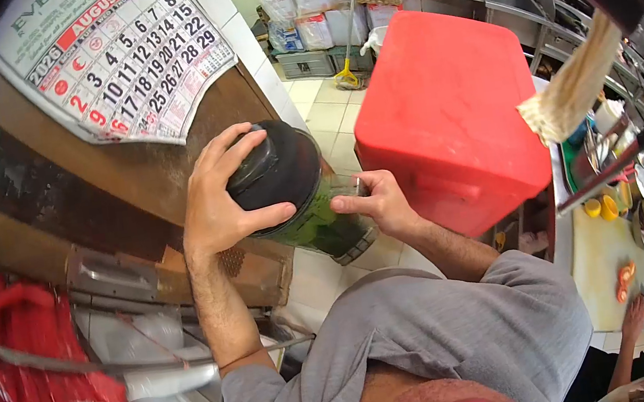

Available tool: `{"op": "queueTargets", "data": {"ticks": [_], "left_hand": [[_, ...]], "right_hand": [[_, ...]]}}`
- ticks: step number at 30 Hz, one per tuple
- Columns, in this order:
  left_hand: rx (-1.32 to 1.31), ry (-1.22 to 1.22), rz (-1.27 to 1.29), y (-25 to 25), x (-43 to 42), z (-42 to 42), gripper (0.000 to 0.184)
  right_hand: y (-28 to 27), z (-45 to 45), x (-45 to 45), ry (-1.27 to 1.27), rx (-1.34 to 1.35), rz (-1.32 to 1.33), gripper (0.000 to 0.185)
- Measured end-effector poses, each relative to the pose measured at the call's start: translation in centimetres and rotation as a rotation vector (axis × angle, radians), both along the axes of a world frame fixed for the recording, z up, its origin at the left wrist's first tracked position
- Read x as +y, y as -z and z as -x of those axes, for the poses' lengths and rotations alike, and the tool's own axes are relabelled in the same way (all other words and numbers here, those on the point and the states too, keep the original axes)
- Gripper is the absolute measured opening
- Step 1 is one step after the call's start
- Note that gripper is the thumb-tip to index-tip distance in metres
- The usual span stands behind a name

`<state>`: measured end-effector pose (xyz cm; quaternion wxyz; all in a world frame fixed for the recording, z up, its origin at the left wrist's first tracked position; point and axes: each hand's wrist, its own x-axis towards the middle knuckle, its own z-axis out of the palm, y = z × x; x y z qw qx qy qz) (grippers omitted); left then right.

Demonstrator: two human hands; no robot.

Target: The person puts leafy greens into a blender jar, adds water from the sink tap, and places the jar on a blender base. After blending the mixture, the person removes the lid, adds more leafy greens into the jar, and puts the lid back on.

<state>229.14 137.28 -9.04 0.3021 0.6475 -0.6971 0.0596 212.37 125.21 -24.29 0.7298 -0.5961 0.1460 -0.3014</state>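
A clear blender jar [326,229] with green contents hangs in front of my chest, tilted. Its black lid [277,170] is under my left hand [219,194], whose fingers and thumb spread around the lid's top and edge. My right hand [383,203] is closed round the jar's handle [351,187], the thumb lying near the jar wall. Whatever is inside the jar is green and not clear in detail.
A large red box [448,111] stands ahead to the right. A calendar [116,57] hangs at the left above a wooden cabinet [127,202]. At the lower right a co-worker's hands are by a cutting board [600,270]. Red plastic bags [36,377] lie lower left.
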Motion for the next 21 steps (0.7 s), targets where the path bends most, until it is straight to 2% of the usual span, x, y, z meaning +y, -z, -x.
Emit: {"op": "queueTargets", "data": {"ticks": [3,7,9,13,18,20,21], "left_hand": [[0.019,0.017,-0.017,0.3,-4.1,-6.5,0.076],[0.077,0.133,-0.054,2.2,-11.0,-15.8,0.075],[0.078,0.223,-0.062,3.2,-14.8,-20.1,0.075],[0.149,0.425,-0.14,3.5,-23.5,-27.0,0.075],[0.06,0.582,-0.231,0.8,-34.5,-30.6,0.082],[-0.09,0.536,-0.191,0.9,-38.5,-30.6,0.094],[-0.094,0.559,-0.188,1.0,-40.6,-31.3,0.094]], "right_hand": [[-1.8,-5.2,-3.5,-0.005,0.085,0.019,0.026],[0.2,-13.2,-8.0,0.067,0.071,-0.061,0.025],[1.3,-16.8,-9.9,0.128,0.021,-0.18,0.023],[1.2,-22.0,-14.3,0.346,0.078,-0.154,0.021],[-1.2,-25.8,-21.3,0.556,0.083,-0.16,0.022],[-1.3,-26.9,-24.4,0.64,0.057,-0.094,0.023],[-1.1,-27.6,-26.0,0.663,0.054,-0.093,0.023]]}}
